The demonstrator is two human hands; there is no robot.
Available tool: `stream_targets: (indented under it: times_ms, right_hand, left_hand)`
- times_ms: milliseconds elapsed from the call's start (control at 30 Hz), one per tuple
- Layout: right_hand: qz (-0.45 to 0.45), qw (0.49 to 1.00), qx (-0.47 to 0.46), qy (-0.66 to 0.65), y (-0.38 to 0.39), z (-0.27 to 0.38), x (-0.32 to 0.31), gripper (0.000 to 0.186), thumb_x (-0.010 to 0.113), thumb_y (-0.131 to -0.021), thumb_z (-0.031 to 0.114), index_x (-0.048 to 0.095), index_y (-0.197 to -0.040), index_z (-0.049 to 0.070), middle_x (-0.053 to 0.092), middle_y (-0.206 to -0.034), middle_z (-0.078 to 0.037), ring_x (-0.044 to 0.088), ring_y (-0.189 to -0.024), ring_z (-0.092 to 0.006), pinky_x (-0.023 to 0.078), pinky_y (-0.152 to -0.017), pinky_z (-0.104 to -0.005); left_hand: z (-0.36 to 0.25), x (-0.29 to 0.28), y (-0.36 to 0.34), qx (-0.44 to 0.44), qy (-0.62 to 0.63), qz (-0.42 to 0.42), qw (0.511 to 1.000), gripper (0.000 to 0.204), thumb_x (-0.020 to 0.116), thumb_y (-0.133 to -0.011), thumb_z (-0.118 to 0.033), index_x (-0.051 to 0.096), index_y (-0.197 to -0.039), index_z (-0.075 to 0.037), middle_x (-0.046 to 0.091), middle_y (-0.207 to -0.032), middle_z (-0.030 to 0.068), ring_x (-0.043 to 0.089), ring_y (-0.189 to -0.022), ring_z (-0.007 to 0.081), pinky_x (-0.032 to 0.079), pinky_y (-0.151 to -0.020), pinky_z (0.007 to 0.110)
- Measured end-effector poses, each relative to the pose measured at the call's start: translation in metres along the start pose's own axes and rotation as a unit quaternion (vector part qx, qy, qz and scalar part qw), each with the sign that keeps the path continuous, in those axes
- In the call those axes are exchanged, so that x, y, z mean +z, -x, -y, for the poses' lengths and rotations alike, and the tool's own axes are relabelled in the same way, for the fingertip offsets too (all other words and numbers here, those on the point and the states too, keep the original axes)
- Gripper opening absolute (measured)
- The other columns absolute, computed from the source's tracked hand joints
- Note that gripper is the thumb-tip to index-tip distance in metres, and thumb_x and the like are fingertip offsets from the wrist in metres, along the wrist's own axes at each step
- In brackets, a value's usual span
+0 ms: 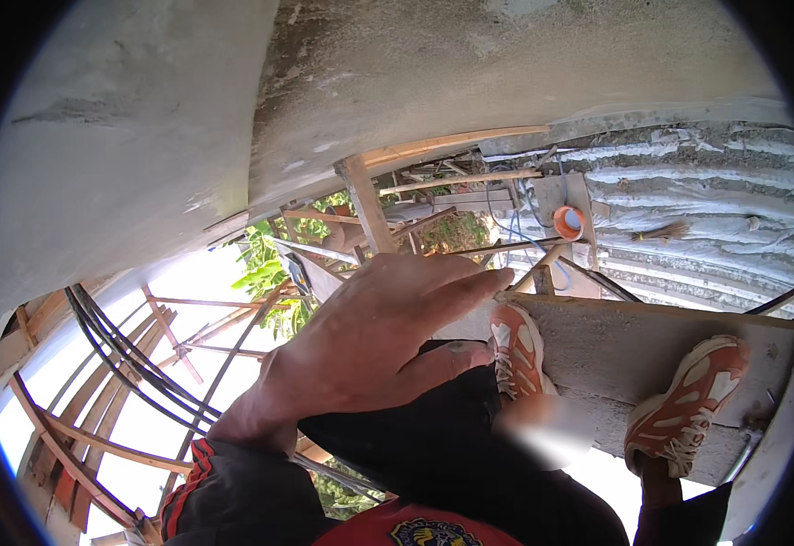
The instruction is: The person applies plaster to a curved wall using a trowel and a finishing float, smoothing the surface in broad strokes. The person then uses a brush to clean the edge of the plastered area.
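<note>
My left hand (383,337) reaches in from the lower left, back of the hand upward. Its fingers are stretched out to the right with the thumb apart, and nothing shows in its grasp. The hand hovers over my black-clad leg (415,437) and near my orange-and-white shoe (517,350). A second matching shoe (688,405) stands farther right on a grey, dusty board (633,346). My right hand does not appear. Between the shoes, a blurred patch hides part of the view.
A plastered wall (506,68) fills the top. Wooden scaffold poles (369,205) and an orange bucket (569,223) lie beyond the board, beside a corrugated roof (688,196). Black cables (133,355) hang at left near wooden framing (78,455). Bright gaps show beside the board.
</note>
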State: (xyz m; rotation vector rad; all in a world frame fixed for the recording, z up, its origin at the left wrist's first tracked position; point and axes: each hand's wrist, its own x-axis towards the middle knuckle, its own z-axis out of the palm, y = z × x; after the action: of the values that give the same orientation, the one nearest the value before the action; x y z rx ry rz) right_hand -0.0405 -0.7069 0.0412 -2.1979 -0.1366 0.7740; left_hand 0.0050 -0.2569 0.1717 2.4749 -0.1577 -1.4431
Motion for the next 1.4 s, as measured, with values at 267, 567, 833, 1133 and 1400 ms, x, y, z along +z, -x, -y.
stream_targets:
  times_ms: [267, 567, 833, 1133, 1400]
  right_hand:
    - [0.041, 0.993, 0.056, -0.097, -0.016, -0.004, 0.083, 0.022, 0.065, -0.097, 0.005, 0.069, -0.117, -0.004, 0.07, -0.1, -0.015, 0.068, -0.087, -0.0267, 0.054, -0.08, -0.0378]
    - [0.066, 0.986, 0.082, -0.126, -0.036, 0.001, 0.121, 0.021, 0.065, -0.1, 0.009, 0.07, -0.117, -0.003, 0.07, -0.098, -0.014, 0.068, -0.086, -0.0243, 0.054, -0.079, -0.0369]
    - [0.065, 0.985, 0.1, -0.124, -0.042, 0.005, 0.127, 0.022, 0.064, -0.102, 0.013, 0.071, -0.116, -0.002, 0.07, -0.096, -0.012, 0.068, -0.085, -0.0222, 0.054, -0.079, -0.0362]
    - [-0.013, 0.986, 0.154, -0.06, 0.001, -0.005, 0.047, 0.023, 0.064, -0.105, 0.017, 0.072, -0.116, -0.002, 0.07, -0.093, -0.01, 0.068, -0.084, -0.0199, 0.053, -0.078, -0.0353]
    - [-0.386, 0.877, 0.284, 0.039, 0.174, 0.05, -0.095, 0.025, 0.064, -0.107, 0.021, 0.072, -0.116, -0.001, 0.07, -0.091, -0.009, 0.068, -0.083, -0.0178, 0.053, -0.077, -0.0346]
  left_hand:
    - [0.004, 0.027, -0.058, -0.023, 0.021, 0.139, 0.99, 0.067, 0.064, -0.104, -0.04, 0.046, -0.158, -0.004, 0.058, -0.149, 0.0216, 0.056, -0.136, 0.0391, 0.043, -0.113, 0.05]
    - [0.033, 0.011, -0.069, 0.02, 0.023, 0.097, 0.995, 0.061, 0.067, -0.103, -0.034, 0.049, -0.152, -0.002, 0.061, -0.141, 0.0197, 0.061, -0.129, 0.0375, 0.048, -0.107, 0.051]
    - [0.05, 0.006, -0.067, -0.002, 0.047, 0.085, 0.995, 0.041, 0.073, -0.099, -0.028, 0.063, -0.131, -0.005, 0.067, -0.123, 0.0148, 0.065, -0.117, 0.0356, 0.05, -0.1, 0.049]
    - [0.056, 0.001, -0.041, -0.067, 0.038, 0.04, 0.996, 0.022, 0.082, -0.086, -0.014, 0.069, -0.1, -0.003, 0.071, -0.104, 0.0122, 0.069, -0.096, 0.0348, 0.055, -0.087, 0.044]
    - [0.061, -0.003, -0.018, -0.121, 0.049, 0.037, 0.991, 0.057, 0.071, -0.101, -0.03, 0.057, -0.151, -0.007, 0.07, -0.13, 0.0195, 0.065, -0.122, 0.0334, 0.048, -0.11, 0.046]
